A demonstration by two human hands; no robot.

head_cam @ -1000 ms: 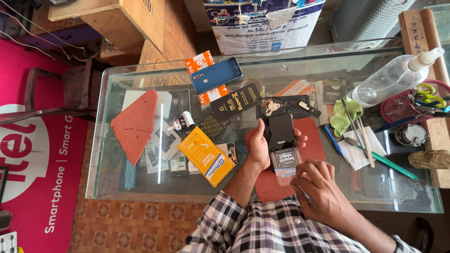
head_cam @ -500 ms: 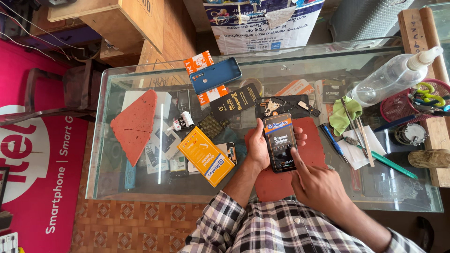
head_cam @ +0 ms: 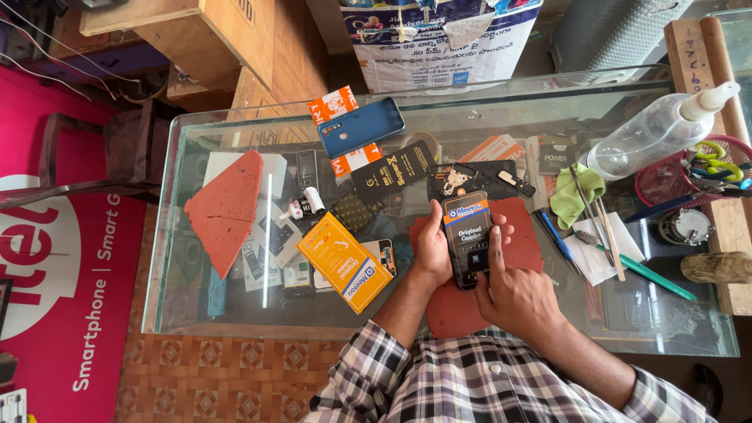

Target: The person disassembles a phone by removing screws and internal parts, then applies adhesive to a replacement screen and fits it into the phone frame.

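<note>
The left hand (head_cam: 431, 249) grips a black phone screen (head_cam: 467, 239) above the red mat (head_cam: 521, 235); the right hand (head_cam: 513, 294) presses one finger on it. Hard pressure risks cracking it, or dropping it onto the glass counter (head_cam: 235, 313).

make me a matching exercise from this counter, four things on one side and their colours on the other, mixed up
Things:
1. phone lying at the far edge of the counter
2. cloth beside the spray bottle
3. box left of the left hand
4. mat under both hands

Colours:
A. green
B. red
C. blue
D. orange

Pairs: 1-C, 2-A, 3-D, 4-B
</note>
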